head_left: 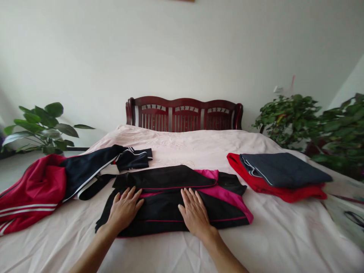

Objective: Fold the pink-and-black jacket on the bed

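Note:
A black jacket with magenta panels and piping (pixel 162 208) lies partly folded on the bed in front of me. Flat on its left part rests my left hand (pixel 125 206), fingers spread. My right hand (pixel 195 210) presses on the middle of the same garment, with its fingers stretched out and nothing gripped. To the left is a loose red and navy jacket (pixel 91 168) with white stripes, its navy part reaching close to the black garment. On the right, a folded dark blue garment (pixel 284 168) lies on top of a folded red one (pixel 295 194).
A pale pink sheet (pixel 241 246) covers the bed. Behind it stands a dark red wooden bench back (pixel 186 113) against the white wall. Leafy plants grow at the left (pixel 47 127) and right (pixel 287 119). A dark looped object (pixel 355 218) lies at the right edge.

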The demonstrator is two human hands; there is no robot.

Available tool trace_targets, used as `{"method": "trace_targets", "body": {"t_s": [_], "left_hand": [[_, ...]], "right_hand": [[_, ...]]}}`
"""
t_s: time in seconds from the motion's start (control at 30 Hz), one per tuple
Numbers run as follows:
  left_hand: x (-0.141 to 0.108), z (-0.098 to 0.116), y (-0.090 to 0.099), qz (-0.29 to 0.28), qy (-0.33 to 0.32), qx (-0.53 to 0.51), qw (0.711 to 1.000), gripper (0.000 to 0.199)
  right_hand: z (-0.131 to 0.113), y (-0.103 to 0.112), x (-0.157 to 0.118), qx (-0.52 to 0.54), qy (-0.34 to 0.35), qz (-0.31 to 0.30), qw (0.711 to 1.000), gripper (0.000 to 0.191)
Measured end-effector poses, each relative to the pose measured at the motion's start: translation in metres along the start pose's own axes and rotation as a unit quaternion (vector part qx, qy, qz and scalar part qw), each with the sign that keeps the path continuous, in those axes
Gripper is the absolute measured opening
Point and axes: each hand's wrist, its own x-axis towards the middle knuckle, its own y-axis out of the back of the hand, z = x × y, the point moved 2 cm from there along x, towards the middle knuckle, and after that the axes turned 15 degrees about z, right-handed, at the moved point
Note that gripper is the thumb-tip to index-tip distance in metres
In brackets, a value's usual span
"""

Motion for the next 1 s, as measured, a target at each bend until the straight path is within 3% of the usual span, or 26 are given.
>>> {"method": "trace_targets", "body": {"t_s": [0.1,0.23,0.43,0.8,1.0], "left_hand": [[0.001,-0.011,-0.001,-0.01,-0.001,-0.015,1.0,0.051],[0.003,-0.018,0.001,-0.018,0.008,-0.027,0.999,0.05],[0.001,-0.024,-0.003,0.004,0.016,-0.065,0.998,0.048],[0.001,-0.058,-0.017,0.015,0.031,-0.248,0.968,0.049],[-0.003,-0.069,-0.021,0.018,0.068,-0.28,0.957,0.046]], "right_hand": [[0.017,0.009,-0.001,-0.012,-0.001,-0.034,0.999,0.059],[0.06,0.021,-0.01,-0.074,-0.051,-0.076,0.993,0.059],[0.109,0.033,-0.03,-0.163,-0.116,-0.056,0.978,0.054],[0.108,0.041,-0.03,-0.155,-0.176,-0.056,0.971,0.054],[0.107,0.044,-0.03,-0.141,-0.184,-0.054,0.971,0.054]]}}
